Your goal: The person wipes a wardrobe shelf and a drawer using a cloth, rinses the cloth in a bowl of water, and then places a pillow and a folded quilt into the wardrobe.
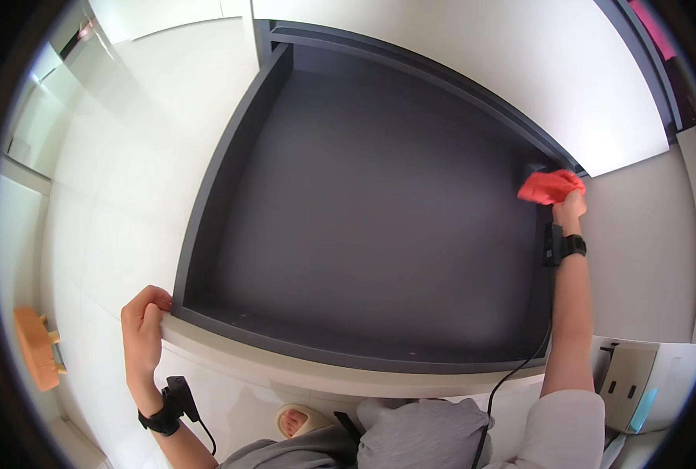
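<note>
In front of me a wide dark grey drawer (379, 203) is pulled out, its bottom bare. My right hand (571, 206) reaches to the drawer's far right corner, closed on a red cloth (549, 187) that lies bunched over the side wall there. At the near left corner, my left hand (143, 313) is closed on the end of the drawer's pale front panel (285, 363), with its fingertips hidden behind the edge. Both wrists carry a black strap with a small device.
White cabinet fronts (473, 55) rise beyond the drawer. Pale floor tiles (144, 156) spread to the left, with an orange stool (38, 349) at the far left. A black cable (512, 374) runs from my right wrist over the drawer front. A small cabinet (629, 383) stands at lower right.
</note>
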### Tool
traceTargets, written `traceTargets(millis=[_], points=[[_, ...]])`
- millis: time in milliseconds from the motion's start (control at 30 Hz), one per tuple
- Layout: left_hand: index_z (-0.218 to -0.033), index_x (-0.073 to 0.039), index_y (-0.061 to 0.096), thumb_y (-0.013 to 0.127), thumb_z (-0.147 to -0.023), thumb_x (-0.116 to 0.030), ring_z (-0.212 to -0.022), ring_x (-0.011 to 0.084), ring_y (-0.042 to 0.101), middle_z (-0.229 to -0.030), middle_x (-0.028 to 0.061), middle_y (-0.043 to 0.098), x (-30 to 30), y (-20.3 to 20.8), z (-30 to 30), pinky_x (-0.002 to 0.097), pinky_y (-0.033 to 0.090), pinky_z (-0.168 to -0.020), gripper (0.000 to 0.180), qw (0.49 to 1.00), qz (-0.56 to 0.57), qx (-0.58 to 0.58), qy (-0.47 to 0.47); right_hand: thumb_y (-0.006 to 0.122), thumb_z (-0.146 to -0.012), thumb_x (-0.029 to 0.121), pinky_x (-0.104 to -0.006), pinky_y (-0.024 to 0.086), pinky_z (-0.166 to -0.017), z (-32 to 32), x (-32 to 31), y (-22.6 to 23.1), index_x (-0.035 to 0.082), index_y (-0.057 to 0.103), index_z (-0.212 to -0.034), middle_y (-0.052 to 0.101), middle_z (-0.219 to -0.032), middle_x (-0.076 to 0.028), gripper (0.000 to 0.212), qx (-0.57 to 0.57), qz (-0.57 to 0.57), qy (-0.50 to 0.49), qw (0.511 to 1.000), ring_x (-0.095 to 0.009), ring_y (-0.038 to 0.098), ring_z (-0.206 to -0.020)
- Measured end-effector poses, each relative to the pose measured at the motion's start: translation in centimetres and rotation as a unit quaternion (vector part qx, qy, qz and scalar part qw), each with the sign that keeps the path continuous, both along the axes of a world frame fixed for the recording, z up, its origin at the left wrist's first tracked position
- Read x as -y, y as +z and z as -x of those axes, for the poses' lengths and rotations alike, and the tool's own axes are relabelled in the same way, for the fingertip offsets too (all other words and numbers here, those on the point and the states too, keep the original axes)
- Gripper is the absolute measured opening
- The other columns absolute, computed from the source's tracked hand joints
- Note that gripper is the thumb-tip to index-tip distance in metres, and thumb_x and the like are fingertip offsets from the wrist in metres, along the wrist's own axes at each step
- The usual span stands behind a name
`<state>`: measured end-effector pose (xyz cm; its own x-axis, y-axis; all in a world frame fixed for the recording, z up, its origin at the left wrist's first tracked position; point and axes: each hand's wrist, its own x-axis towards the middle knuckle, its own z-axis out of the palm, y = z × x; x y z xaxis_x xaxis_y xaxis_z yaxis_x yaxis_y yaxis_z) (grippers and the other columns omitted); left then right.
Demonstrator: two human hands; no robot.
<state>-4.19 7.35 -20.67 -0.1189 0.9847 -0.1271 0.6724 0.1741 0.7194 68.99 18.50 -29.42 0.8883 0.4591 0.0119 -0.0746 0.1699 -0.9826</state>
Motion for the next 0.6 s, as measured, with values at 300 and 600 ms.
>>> traceTargets(millis=[300, 600], points=[[-0.08, 0.004, 0.055, 0.035, -0.078, -0.005, -0.066, 0.0143, 0.049, -0.068, 0.0083, 0.054, 0.2, 0.1, 0.4, 0.0264, 0.039, -0.062, 0.022, 1.0, 0.002, -0.007, 0.005, 0.045, -0.09, 0.021, -0.0394, 0.045, -0.087, -0.6, -4.2, -1.9, 0.007, 0.061, -0.115, 0.063, -0.107, -0.019, 0.033, 0.386, 0.161, -0.237, 0.877, -0.034, 0.061, -0.099], [-0.082, 0.004, 0.056, 0.035, -0.078, -0.006, -0.069, 0.0121, 0.049, -0.07, 0.0049, 0.053, 0.4, -0.1, -0.1, 0.0239, 0.039, -0.064, 0.024, 0.999, 0.045, 0.001, 0.025, 0.047, -0.086, 0.011, -0.0434, 0.035, -0.101, 4.1, -8.0, -2.6, -0.003, 0.051, -0.124, 0.042, -0.135, -0.023, 0.04, 0.639, 0.405, -0.159, 0.634, -0.039, 0.041, -0.122]])
